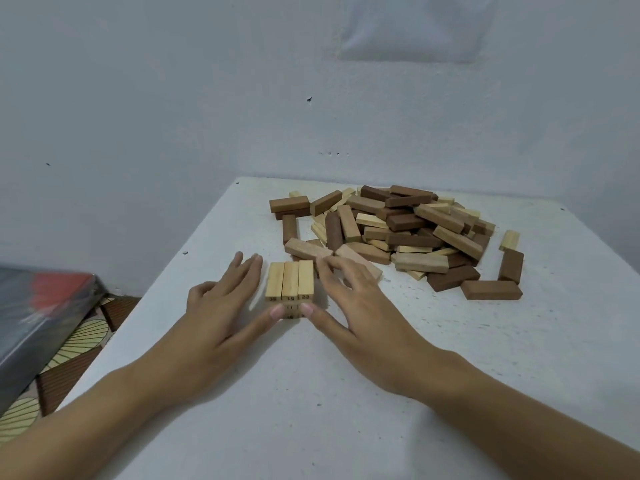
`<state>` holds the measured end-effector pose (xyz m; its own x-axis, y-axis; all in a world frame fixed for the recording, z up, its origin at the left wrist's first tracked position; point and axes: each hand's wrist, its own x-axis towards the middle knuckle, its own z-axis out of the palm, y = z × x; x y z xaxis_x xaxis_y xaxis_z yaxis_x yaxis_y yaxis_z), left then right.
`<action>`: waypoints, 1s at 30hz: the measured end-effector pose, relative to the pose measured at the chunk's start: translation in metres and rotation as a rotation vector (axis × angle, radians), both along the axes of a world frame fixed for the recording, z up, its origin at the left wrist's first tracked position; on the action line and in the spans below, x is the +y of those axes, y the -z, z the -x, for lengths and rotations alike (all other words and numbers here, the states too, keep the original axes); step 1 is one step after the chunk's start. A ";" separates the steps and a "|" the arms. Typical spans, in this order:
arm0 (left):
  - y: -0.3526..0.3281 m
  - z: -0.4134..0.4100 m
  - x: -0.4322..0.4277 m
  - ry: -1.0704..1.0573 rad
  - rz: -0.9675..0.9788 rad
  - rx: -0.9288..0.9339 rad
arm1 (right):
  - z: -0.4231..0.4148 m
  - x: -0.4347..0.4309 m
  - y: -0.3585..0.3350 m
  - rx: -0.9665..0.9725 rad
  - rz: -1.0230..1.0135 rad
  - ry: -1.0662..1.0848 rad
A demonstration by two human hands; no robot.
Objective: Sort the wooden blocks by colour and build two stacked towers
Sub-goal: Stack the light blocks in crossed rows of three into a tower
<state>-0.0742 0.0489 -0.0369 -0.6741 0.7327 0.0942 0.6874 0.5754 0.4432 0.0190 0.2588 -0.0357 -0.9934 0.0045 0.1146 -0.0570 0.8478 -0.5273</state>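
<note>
A short tower of light wooden blocks (290, 285) stands near the middle of the white table (311, 393), three numbered blocks side by side on top. My left hand (221, 306) lies flat to its left with straight fingers, thumb tip touching the tower's front face. My right hand (349, 303) is on its right, thumb against the front face and fingers lightly bent beside the far right corner. Behind lies a mixed pile of light and dark brown blocks (398, 230). Neither hand holds a block.
Loose dark blocks (491, 289) and one light block (509, 240) lie right of the pile. A grey wall rises behind the table. Off the table's left edge a dark box (38, 313) rests on a patterned floor.
</note>
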 end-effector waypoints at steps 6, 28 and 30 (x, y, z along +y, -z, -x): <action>0.008 0.000 0.000 0.010 0.065 0.063 | 0.002 -0.002 0.003 0.019 -0.065 -0.006; 0.011 0.002 0.002 0.012 0.077 0.106 | 0.001 -0.005 0.004 -0.002 -0.189 -0.017; 0.011 0.002 0.002 0.010 0.089 0.107 | 0.002 -0.006 0.004 0.002 -0.189 -0.014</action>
